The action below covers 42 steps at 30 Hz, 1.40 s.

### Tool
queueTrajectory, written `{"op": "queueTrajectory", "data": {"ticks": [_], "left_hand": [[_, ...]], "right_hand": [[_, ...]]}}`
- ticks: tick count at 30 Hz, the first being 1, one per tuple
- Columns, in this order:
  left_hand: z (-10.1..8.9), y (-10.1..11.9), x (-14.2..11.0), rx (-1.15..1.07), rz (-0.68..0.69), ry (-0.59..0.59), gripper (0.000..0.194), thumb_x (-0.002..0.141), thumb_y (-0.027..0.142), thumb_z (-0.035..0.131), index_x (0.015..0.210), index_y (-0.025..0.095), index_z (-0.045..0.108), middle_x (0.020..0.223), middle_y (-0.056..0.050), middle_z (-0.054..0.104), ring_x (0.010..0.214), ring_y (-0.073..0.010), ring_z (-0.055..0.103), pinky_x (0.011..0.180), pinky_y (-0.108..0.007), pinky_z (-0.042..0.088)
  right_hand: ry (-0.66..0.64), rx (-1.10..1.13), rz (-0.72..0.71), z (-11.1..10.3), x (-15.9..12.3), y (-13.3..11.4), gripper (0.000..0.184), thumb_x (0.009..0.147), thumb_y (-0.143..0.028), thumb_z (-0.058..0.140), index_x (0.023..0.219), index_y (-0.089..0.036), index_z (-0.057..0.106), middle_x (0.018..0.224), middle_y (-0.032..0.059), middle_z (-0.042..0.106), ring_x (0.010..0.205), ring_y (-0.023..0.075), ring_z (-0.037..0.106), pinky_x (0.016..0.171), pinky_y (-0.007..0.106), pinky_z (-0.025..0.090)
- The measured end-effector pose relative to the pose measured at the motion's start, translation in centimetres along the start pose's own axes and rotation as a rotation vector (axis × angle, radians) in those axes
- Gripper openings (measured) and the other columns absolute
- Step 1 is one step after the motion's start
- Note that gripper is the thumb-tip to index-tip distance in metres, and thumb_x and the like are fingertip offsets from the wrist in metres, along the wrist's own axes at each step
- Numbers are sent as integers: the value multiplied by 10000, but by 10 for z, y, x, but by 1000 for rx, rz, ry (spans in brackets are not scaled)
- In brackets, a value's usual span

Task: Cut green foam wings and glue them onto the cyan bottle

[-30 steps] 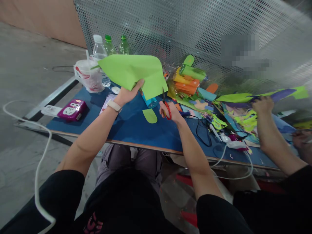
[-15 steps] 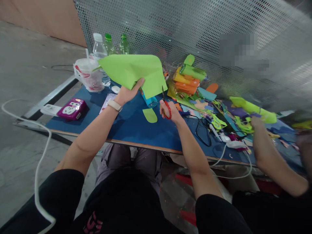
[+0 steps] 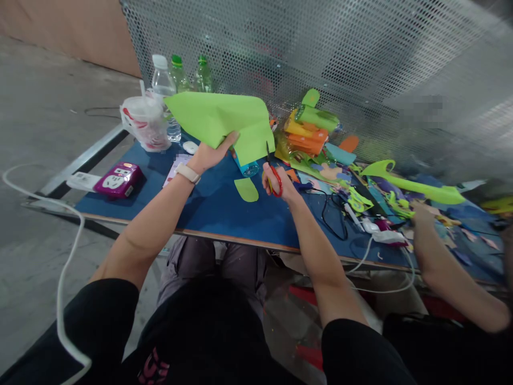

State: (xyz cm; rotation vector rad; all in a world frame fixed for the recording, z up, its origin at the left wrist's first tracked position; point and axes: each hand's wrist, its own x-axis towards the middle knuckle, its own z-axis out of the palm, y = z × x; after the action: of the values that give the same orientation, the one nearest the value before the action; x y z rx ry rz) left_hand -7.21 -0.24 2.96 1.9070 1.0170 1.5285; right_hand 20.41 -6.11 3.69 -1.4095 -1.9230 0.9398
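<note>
My left hand [image 3: 218,152] pinches a large sheet of bright green paper [image 3: 224,117] by its lower edge, holding it above the table. In my right hand [image 3: 282,182] is a pair of scissors [image 3: 276,179] with red handles, their dark blades pointing up at the sheet's lower right corner. Whether the blades touch the paper I cannot tell. Below the sheet, a small green paper petal shape [image 3: 247,190] lies flat on the blue table [image 3: 224,216]. A blue-wrapped bottle [image 3: 249,168] lies partly hidden behind the sheet.
Clear bottles [image 3: 162,80], a bagged cup [image 3: 144,120], a phone [image 3: 176,170] and a purple power strip [image 3: 120,180] are on the left. Paper scraps [image 3: 356,198], wrapped bottles [image 3: 308,133] and cables [image 3: 334,214] crowd the right, where a co-worker's arm [image 3: 436,251] reaches in. Perforated metal [image 3: 280,48] stands behind.
The green sheet has dipped slightly in my left hand; the scissors stay near its corner. On the right, the co-worker's yellow-green paper has turned and now shows a curled strip.
</note>
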Motion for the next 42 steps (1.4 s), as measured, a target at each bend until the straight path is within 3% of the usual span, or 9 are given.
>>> {"op": "queueTrajectory", "data": {"ticks": [7,14,17,25,35,42], "left_hand": [[-1,-3,2,-17,-25,22,506,1192,610,651,852,249,749,710,-49,798,601,-173,704,703,-313,661],[1,-3,2,-50,-7,-67,614,1105,827,641,825,286,717,706,-96,787,638,-225,738,779,-387,711],[0,-3,2,-43,0,-67,670,1074,898,624,841,278,726,702,-92,785,615,-224,734,740,-386,711],[1,-7,2,-30,19,-49,740,1069,945,600,819,261,733,700,-85,803,592,-219,733,692,-374,708],[1,-9,1,15,18,-68,685,1100,870,628,799,263,730,695,-71,796,569,-182,678,679,-330,676],[4,-13,1,-26,-6,-64,668,1114,844,652,840,244,759,704,-73,797,565,-180,698,612,-316,649]], "right_hand": [[0,7,4,1,-1,0,947,1043,-1075,426,573,-268,576,496,95,572,472,179,516,550,396,491],[-13,17,20,0,1,1,965,966,-1144,408,564,-280,559,472,66,558,467,181,534,546,361,502],[-16,11,26,0,2,3,943,1020,-1090,414,573,-273,559,479,73,560,457,180,521,540,367,498],[2,51,50,3,0,-2,967,1007,-1110,425,567,-261,573,460,93,557,460,177,498,537,374,482],[14,75,22,8,2,3,972,1006,-1117,395,568,-267,573,487,80,573,430,171,514,515,374,487],[6,109,38,11,2,3,1042,887,-1215,347,551,-257,580,448,55,546,423,156,524,472,320,469]]}}
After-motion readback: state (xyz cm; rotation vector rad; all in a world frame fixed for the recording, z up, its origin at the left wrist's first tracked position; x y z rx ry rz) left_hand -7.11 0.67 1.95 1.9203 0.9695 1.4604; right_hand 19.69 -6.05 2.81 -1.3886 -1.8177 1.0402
